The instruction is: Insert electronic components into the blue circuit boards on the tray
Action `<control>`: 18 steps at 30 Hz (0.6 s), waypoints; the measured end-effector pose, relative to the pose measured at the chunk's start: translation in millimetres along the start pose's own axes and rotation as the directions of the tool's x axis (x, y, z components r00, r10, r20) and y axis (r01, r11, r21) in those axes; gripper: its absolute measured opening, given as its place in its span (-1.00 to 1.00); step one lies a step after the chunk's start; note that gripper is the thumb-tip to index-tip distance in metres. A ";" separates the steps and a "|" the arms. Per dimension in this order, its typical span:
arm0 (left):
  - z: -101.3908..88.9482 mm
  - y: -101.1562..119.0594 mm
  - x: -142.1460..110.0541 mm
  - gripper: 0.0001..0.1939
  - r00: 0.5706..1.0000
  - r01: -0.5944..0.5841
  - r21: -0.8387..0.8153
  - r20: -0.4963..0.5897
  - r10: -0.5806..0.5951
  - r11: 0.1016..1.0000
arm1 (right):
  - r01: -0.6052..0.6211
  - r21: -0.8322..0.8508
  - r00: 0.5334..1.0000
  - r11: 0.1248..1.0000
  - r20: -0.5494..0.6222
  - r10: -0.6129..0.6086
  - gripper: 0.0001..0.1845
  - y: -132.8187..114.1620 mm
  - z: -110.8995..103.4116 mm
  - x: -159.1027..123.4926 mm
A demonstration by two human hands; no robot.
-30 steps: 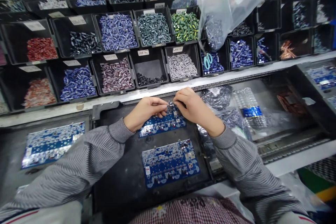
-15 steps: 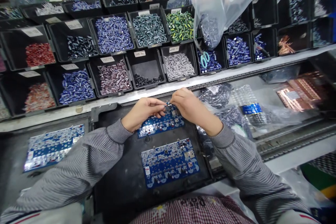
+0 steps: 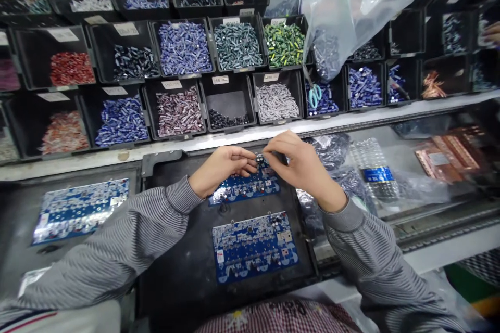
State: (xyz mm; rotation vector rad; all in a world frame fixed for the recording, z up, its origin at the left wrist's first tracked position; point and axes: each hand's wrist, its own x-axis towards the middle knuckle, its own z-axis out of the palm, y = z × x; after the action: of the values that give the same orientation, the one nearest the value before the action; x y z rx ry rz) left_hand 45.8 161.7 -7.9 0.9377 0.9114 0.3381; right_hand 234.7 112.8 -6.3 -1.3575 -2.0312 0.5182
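Right hand [image 3: 302, 169] has drawn back slightly from the left hand [image 3: 222, 166]; both stay curled over the upper blue circuit board [image 3: 244, 188] on a black tray [image 3: 183, 250] (whether either grip holds a part, I cannot tell).

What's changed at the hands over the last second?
The right hand has drawn back rightward from the small components on the upper blue circuit board, its fingers more open; whether it let anything go cannot be seen. The left hand stays close to those components. The lower blue circuit board and the component bins look unchanged.
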 end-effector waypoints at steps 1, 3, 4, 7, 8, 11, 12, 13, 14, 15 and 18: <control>-0.4 0.0 0.0 -0.85 1.000 -0.005 0.004 -0.004 0.005 1.000 | -0.007 -0.035 1.000 0.999 0.016 0.008 -0.86 3.2 0.9 1.6; -1.4 0.6 0.4 -0.85 1.000 0.012 0.030 0.004 -0.012 0.999 | -0.007 -0.086 0.999 0.996 0.052 0.012 -0.85 9.4 3.8 3.9; -1.9 1.1 0.6 -0.86 1.000 0.015 0.046 0.009 -0.015 0.999 | -0.004 -0.100 0.997 0.995 0.071 0.011 -0.85 11.8 5.3 4.5; -3.1 2.8 1.1 -0.86 1.000 -0.002 0.076 0.007 0.002 0.997 | 0.006 -0.113 0.995 0.994 0.100 0.005 -0.86 14.4 8.2 4.5; -3.5 3.3 1.1 -0.87 1.000 -0.007 0.087 0.000 0.007 0.996 | 0.009 -0.115 0.995 0.993 0.103 0.003 -0.86 14.2 8.6 4.2; -4.0 3.7 0.6 -0.87 0.999 -0.021 0.140 -0.023 0.025 0.990 | 0.011 -0.131 0.993 0.991 0.114 0.004 -0.85 13.4 8.5 3.4; -3.9 3.7 0.4 -0.87 0.999 -0.032 0.156 -0.026 0.036 0.987 | 0.013 -0.138 0.993 0.990 0.120 0.004 -0.85 13.6 8.5 3.2; -3.7 3.6 0.2 -0.86 0.999 -0.042 0.163 -0.026 0.047 0.986 | 0.018 -0.146 0.992 0.989 0.127 0.001 -0.84 14.1 8.5 3.1; -3.4 3.6 0.1 -0.86 0.998 -0.046 0.155 -0.022 0.050 0.987 | 0.025 -0.153 0.991 0.988 0.135 -0.005 -0.83 14.8 8.7 2.9; -3.0 3.5 0.0 -0.86 0.999 -0.040 0.136 -0.020 0.043 0.990 | 0.037 -0.162 0.989 0.986 0.144 -0.013 -0.82 15.6 8.9 2.6; -2.3 3.4 0.5 -0.84 0.999 0.032 0.077 -0.041 -0.029 0.997 | 0.078 -0.206 0.984 0.975 0.176 -0.042 -0.76 17.0 9.6 1.0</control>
State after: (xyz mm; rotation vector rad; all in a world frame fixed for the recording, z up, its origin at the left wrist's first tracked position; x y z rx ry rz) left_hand 44.7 165.3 -6.0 0.9901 0.9802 0.2978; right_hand 239.2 120.6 -23.7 -1.4108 -2.3154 0.4113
